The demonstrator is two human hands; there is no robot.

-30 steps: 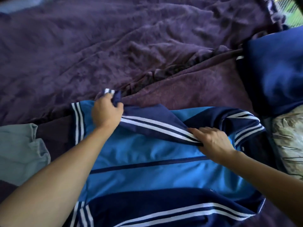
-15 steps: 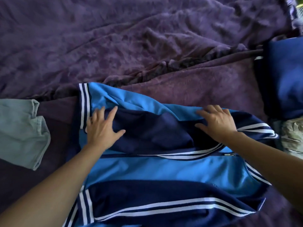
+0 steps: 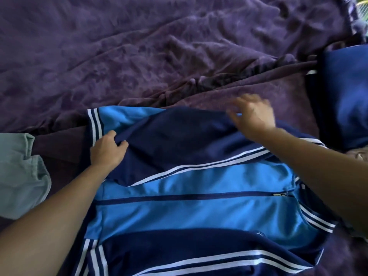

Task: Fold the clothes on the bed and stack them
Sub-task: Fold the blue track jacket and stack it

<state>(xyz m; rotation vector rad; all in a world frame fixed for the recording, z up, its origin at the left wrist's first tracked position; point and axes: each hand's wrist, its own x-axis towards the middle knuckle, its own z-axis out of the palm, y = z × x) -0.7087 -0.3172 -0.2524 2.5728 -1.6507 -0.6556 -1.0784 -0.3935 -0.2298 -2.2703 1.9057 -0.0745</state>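
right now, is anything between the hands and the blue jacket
Nothing visible is. The left hand grips a navy fold of the jacket; the right hand, blurred, is at its far edge. The grey garment and the navy cloth lie off to the sides.

**Your arms and hands: bare right to the picture's edge**

Both of your arms show uncovered along the whole length in view. Your left forearm is bare from the lower left corner up to the wrist. Your right forearm is bare from the right edge to the wrist. Your left hand is sharp enough to make out the knuckles and thumb, and it is bare too. Your right hand is blurred, so its fingers read only as soft shapes.
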